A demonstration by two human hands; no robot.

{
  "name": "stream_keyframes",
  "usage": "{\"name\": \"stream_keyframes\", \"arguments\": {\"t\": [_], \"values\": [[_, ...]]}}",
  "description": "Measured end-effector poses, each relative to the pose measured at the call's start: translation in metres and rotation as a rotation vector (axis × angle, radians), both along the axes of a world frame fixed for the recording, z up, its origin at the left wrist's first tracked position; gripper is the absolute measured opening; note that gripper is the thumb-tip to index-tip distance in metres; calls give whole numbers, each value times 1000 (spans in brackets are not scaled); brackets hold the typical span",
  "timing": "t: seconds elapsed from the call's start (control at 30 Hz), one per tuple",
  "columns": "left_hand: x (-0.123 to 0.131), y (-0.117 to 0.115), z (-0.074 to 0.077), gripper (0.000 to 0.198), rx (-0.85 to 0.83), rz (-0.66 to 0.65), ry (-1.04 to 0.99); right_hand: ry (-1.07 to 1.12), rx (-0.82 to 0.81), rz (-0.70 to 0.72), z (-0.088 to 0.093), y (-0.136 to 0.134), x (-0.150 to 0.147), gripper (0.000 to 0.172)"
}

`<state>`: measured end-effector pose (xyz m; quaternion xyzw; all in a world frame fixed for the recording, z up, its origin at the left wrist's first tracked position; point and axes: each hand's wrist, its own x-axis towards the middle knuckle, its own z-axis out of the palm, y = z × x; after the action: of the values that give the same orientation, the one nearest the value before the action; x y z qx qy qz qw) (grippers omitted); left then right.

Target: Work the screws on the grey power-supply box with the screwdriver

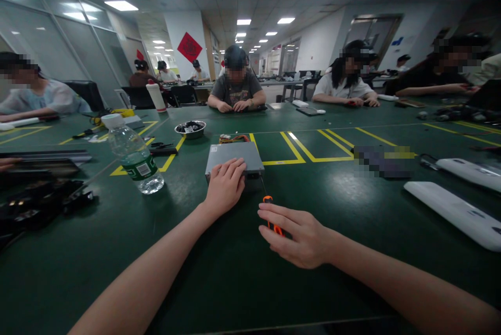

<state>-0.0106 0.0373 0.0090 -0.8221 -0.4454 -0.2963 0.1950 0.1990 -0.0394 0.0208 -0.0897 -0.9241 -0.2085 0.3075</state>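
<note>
A grey metal computer power supply (219, 153) lies on the green table in front of me, with a bundle of coloured cables (235, 139) at its far side. My left hand (227, 181) rests on its top and front edge, fingers stretched out flat. In my right hand (299, 233) is an orange and black screwdriver (267, 200), held between thumb and fingers. Its thin shaft points up and away to the power supply's front right corner. Whether the tip sits in a screw is too small to tell. My fingers partly hide the handle.
A clear water bottle (143, 160) stands to the left, near a metal bowl (190, 129) of small dark parts. Black parts (35, 204) lie at far left, white casings (454, 212) at right. Yellow tape (282, 162) marks the table (352, 272). A person (237, 84) sits opposite.
</note>
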Motion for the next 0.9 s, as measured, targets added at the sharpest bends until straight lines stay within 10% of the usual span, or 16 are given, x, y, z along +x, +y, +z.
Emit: {"name": "stream_keyframes", "arguments": {"t": [0.9], "values": [[-1, 0, -1, 31, 1, -1, -2, 90, -56, 3, -3, -3, -3, 24]]}}
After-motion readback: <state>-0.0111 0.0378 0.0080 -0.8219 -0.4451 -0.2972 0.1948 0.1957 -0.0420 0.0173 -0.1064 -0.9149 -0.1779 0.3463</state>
